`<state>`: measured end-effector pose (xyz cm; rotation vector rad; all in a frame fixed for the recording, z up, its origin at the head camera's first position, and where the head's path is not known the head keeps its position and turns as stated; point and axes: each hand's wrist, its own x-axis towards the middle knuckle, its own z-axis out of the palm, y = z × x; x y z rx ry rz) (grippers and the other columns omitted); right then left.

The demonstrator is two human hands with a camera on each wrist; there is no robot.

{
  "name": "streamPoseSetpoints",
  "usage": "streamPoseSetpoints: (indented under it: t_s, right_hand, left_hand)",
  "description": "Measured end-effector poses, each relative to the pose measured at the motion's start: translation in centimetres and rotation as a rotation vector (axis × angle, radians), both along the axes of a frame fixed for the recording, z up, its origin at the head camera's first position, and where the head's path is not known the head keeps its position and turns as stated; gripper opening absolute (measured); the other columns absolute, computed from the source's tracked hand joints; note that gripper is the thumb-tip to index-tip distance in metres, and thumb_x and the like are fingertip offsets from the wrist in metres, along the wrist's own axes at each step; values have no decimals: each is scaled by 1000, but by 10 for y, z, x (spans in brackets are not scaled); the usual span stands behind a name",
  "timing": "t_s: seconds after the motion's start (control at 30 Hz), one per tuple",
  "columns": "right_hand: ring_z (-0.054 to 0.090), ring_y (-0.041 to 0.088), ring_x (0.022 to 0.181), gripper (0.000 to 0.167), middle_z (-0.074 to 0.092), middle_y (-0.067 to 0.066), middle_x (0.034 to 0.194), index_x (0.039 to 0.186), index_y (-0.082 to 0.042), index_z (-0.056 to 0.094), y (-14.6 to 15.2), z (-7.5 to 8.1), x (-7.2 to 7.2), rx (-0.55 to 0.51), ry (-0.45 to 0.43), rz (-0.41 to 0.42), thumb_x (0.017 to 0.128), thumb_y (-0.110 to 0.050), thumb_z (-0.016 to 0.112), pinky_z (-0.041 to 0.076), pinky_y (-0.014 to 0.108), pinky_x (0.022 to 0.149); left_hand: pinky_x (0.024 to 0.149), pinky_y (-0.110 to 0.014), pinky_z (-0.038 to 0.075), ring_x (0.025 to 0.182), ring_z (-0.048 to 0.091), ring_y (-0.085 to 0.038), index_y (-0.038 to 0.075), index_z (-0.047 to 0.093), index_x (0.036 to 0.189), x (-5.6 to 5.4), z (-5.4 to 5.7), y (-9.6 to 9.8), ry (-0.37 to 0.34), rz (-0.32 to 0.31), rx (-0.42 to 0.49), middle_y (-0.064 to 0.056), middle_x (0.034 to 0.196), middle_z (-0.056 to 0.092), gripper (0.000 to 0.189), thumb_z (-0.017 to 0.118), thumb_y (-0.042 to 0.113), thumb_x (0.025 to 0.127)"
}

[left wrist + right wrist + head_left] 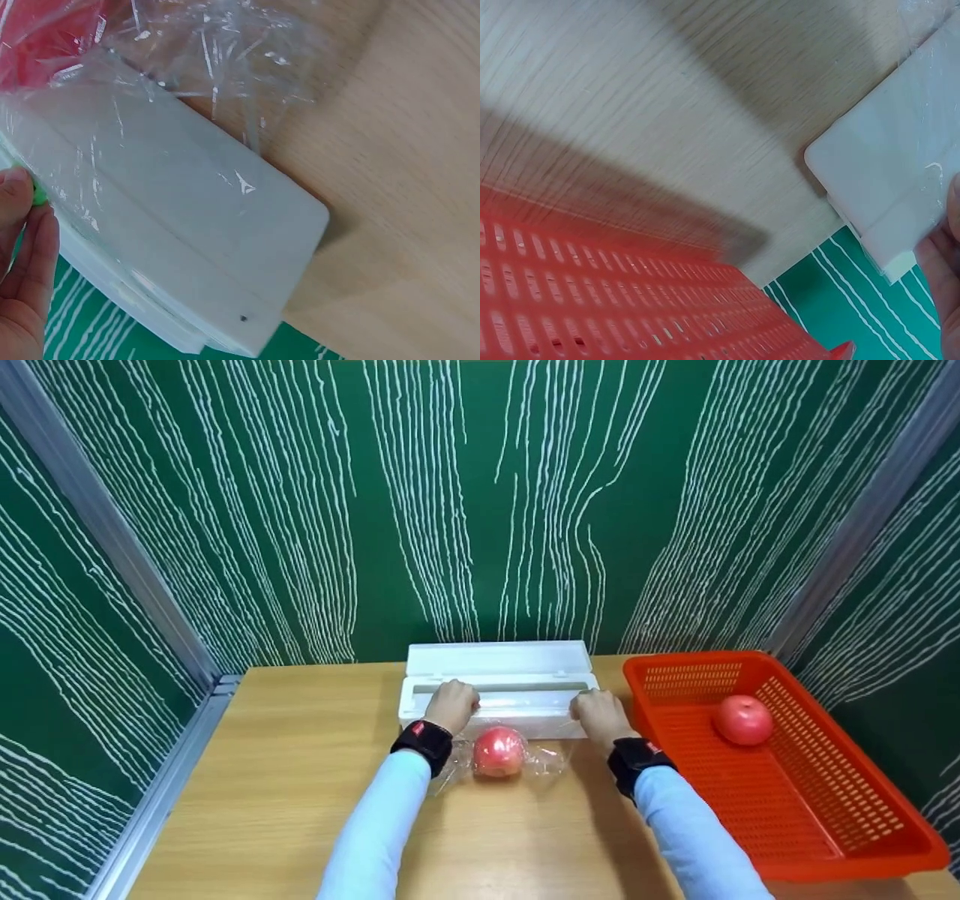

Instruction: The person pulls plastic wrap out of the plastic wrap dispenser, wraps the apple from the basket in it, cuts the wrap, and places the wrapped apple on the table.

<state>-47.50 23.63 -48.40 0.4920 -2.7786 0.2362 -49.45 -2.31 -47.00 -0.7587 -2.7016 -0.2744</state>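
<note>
A white cling film box (517, 727) stands at the table's back edge, lid raised, with a roll inside. In front of it sits a red apple (499, 751) under crumpled clear cling film (546, 761), which runs up over the box's front. At the box's left part, my left hand (451, 706) pinches a small green slide cutter (39, 193) between thumb and fingers, at the box's edge. My right hand (600, 714) grips the box's right end, thumb on the film-covered front; its fingertips are partly out of the right wrist view.
An orange-red plastic basket (810, 840) with slotted walls stands close on the right, near the right forearm. Another red apple (743, 720) lies in it. Behind the wooden table (300, 780) rises a green wall (525, 510) with white wavy lines.
</note>
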Motion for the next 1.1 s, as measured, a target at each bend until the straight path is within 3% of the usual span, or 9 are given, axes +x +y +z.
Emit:
streamPoseSetpoints:
  t_s: [0.4, 0.7, 0.93, 1.1]
  right_hand:
    - [51, 24, 60, 20, 60, 10, 68, 67, -8, 65, 2, 2, 2, -14, -33, -23, 66, 9, 56, 44, 34, 55]
    - [51, 25, 59, 16, 60, 9, 68, 67, -8, 65, 0, 2, 2, -15, -35, -30, 68, 7, 58, 46, 35, 54]
    - [52, 24, 59, 19, 62, 8, 68, 67, -9, 66, 3, 3, 1, -10, -31, -16, 66, 8, 57, 47, 36, 54]
    - [53, 26, 59, 19, 63, 8, 69, 69, -9, 68, 4, 2, 1, -34, -31, -20, 66, 7, 57, 47, 37, 55]
  left_hand:
    - [60, -36, 49, 66, 60, -24, 8, 68, 62, 2, -2, -32, -14, 31, 42, -6, 69, 67, 12, 63, 0, 69]
    - [59, -37, 47, 63, 57, -26, 7, 65, 59, 3, -4, -57, 0, -8, 96, -7, 66, 65, 14, 60, -3, 67]
    - [58, -37, 45, 63, 51, -24, 6, 59, 57, 8, -1, -84, -35, 87, 114, -7, 64, 59, 17, 56, -8, 65]
    - [59, -33, 45, 63, 47, -18, 6, 62, 62, 11, -3, -93, -81, 115, 111, -5, 66, 57, 19, 57, -10, 71]
